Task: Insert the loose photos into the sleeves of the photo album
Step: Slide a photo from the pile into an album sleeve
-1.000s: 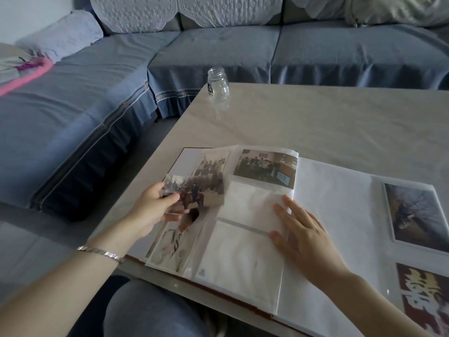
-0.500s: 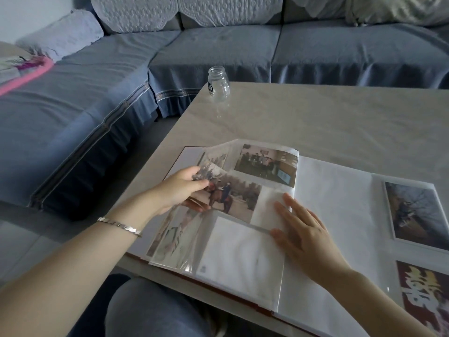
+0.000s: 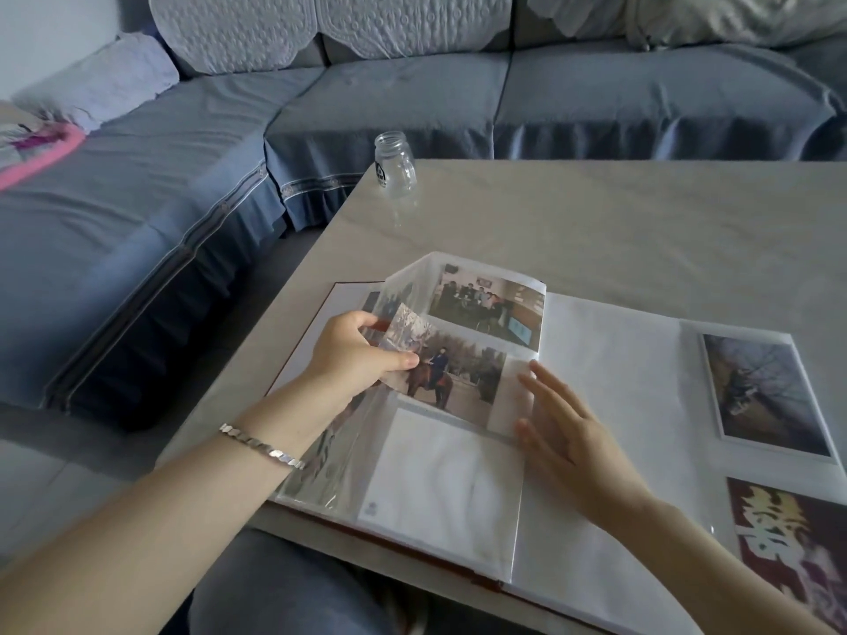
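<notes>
The photo album (image 3: 609,405) lies open on the table near its front edge. My left hand (image 3: 353,355) pinches the left end of a loose photo (image 3: 463,373) of a rider on a horse. Most of that photo sits inside the middle clear sleeve of the left page, whose plastic is lifted and curled. My right hand (image 3: 563,433) lies flat with spread fingers on the page at the sleeve's right edge. A group photo (image 3: 490,304) fills the sleeve above. The sleeve below (image 3: 440,488) shows only white backing. Two photos (image 3: 761,391) sit on the right page.
A small clear glass jar (image 3: 395,166) stands at the table's far left corner. A blue sofa (image 3: 366,98) wraps around the far and left sides of the table (image 3: 596,222). A pink-edged cloth (image 3: 32,148) lies on the sofa at far left.
My left hand moved right with the horse photo, sliding it from beside the page into the middle sleeve. The sleeve page lifted and curled. My right hand stayed in place.
</notes>
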Available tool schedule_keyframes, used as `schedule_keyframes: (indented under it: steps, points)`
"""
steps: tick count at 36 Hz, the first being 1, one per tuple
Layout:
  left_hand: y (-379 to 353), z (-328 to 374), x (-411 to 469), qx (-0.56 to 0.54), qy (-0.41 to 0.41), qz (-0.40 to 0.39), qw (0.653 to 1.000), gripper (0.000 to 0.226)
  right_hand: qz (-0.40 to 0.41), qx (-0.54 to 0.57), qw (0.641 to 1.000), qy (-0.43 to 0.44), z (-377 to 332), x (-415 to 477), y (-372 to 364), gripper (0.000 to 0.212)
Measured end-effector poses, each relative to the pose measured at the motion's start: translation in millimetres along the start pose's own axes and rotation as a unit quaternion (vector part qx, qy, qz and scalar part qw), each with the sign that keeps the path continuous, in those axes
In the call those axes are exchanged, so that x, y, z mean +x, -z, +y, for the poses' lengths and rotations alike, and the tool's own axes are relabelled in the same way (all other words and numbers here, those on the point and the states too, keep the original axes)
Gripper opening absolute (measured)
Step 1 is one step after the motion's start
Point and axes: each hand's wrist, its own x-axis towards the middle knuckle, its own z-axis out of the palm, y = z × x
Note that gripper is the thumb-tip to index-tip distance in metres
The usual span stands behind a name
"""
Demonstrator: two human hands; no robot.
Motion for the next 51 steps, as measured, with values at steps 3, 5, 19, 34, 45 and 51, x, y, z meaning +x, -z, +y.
schedule_keyframes:
  steps: [3,5,19,34,45,51]
  points:
    - [2.5,3.4,-3.5,-0.014,-0.006,0.015,1.000,0.055,0.024,0.030,0.999,-0.005,1.0,-2.6,0.7,0.053]
    - [4.5,7.0,-6.3,-0.022,-0.020,0.021,0.999,0.049,0.034,0.038,0.999,-0.010,1.6,-2.9,1.2,0.053]
    - [2.3,36.5,-34.8,0.158,-0.197,0.028,0.967,0.012,0.044,0.031,0.998,-0.021,5.1,5.5,4.2,0.045]
    - [6.2,35.7,-21.3,0.057,-0.134,-0.020,0.989,0.036,0.070,0.051,0.996,0.010,16.9,6.0,0.7,0.041]
    - [2.8,31.4,-29.3,0.041,-0.205,0.022,0.978,0.044,0.073,0.049,0.996,0.034,24.5,4.0,-0.9,0.045]
    - [3.2,28.9,-31.2,0.046,-0.228,0.017,0.972,0.045,0.078,0.049,0.995,0.031,25.2,3.2,-2.4,0.046]
